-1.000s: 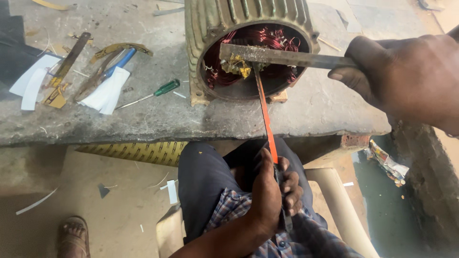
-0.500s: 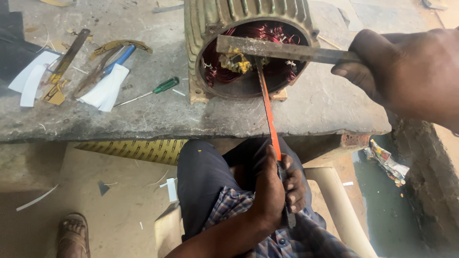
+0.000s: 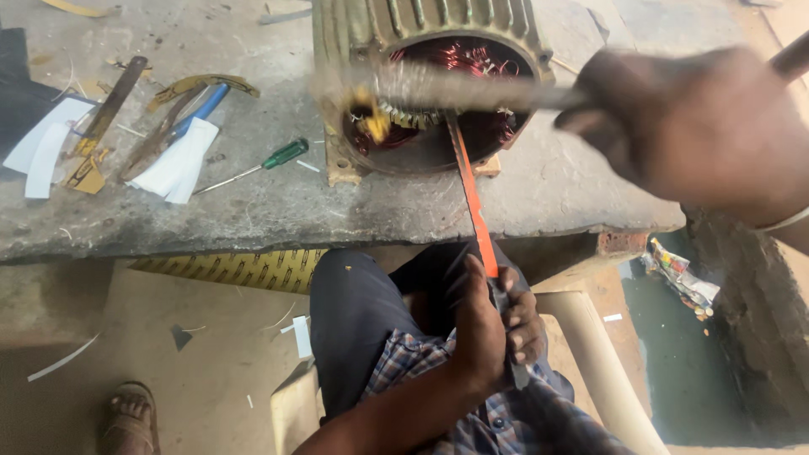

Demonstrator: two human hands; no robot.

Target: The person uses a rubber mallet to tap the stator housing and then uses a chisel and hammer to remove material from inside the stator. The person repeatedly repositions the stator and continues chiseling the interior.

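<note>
Copper windings remain seated in the motor stator; our left hand fists the orange-handled tool, our right hand clenches the flat bar. Extraction looks barely begun.

The flat metal bar in my right hand was blurred; my left hand hid the orange tool's lower end.
</note>
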